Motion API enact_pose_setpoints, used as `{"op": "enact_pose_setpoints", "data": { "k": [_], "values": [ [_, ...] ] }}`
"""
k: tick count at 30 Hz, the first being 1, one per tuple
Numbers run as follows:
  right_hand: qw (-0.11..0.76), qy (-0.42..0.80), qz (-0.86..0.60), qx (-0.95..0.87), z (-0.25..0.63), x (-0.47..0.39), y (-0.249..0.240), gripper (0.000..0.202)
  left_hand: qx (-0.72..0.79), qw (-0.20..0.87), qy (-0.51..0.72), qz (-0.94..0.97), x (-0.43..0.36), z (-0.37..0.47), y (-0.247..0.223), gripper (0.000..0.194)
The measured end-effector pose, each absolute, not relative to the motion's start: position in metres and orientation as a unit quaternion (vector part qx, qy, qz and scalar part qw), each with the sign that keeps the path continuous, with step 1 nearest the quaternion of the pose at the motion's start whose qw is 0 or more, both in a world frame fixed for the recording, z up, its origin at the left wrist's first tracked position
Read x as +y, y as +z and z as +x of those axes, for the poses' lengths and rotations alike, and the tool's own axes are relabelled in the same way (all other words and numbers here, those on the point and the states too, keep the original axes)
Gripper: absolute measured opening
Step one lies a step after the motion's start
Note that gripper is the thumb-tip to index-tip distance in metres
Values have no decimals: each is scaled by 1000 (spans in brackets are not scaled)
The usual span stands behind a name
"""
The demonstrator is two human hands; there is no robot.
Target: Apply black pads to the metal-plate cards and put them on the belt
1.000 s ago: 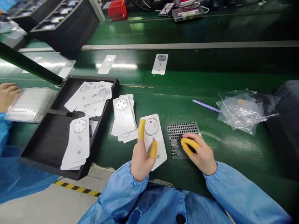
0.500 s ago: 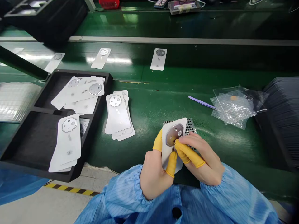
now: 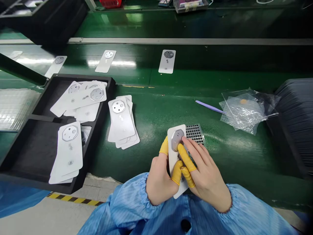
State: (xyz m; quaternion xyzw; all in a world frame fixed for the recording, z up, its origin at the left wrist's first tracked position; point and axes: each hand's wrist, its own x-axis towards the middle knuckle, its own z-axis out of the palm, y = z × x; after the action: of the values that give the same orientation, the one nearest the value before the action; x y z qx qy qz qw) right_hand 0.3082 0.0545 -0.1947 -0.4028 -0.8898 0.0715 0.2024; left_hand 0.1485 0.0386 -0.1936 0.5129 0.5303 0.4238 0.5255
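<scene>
Near the desk's front edge, two hands worked over a white panel [image 3: 173, 160].

From the head view, the left hand [image 3: 161, 179], in yellow rubbery finger cots, gripped the smooth, round-cornered panel between thumb and fingers, tilted above the glossy green desk [image 3: 156, 114]; the right hand [image 3: 207, 176] laid its fingertips on the panel's grey octagonal plate [image 3: 177, 138]. Partly behind them lay a clear sheet [image 3: 201, 138] of black dots. Leftward sat overlapping panels [image 3: 122, 120], beside a matte black two-compartment tray [image 3: 29, 147]; rightward, slim lilac tweezers [image 3: 209, 106] touched crinkled clear plastic [image 3: 246, 112].
</scene>
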Motion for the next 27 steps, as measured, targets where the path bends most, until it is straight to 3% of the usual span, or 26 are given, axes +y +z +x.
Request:
{"op": "enact_pose_setpoints", "data": {
  "k": [5,7,10,13,15,18,21,24,27],
  "values": [
    [405,266,-401,-777,320,63,-195,41,450,620,477,430,47,154,-186,64],
    [471,312,-451,-691,326,65,-197,37,437,645,488,393,52,148,-185,76],
    [422,258,-483,-723,334,64,-215,39,517,550,514,407,57,126,-193,92],
    [324,202,-441,-812,338,59,-242,39,627,415,468,464,57,100,-203,74],
    [329,192,-434,-816,340,56,-254,37,662,404,402,487,57,91,-208,65],
    [394,185,-452,-779,340,54,-255,41,653,434,344,518,57,97,-211,59],
    [425,184,-437,-771,339,53,-243,46,596,520,331,514,58,117,-210,36],
    [395,204,-403,-800,338,53,-228,46,515,652,335,445,60,138,-208,39],
    [384,269,-400,-788,334,56,-217,37,507,687,348,387,59,151,-206,41]
  ]
}}
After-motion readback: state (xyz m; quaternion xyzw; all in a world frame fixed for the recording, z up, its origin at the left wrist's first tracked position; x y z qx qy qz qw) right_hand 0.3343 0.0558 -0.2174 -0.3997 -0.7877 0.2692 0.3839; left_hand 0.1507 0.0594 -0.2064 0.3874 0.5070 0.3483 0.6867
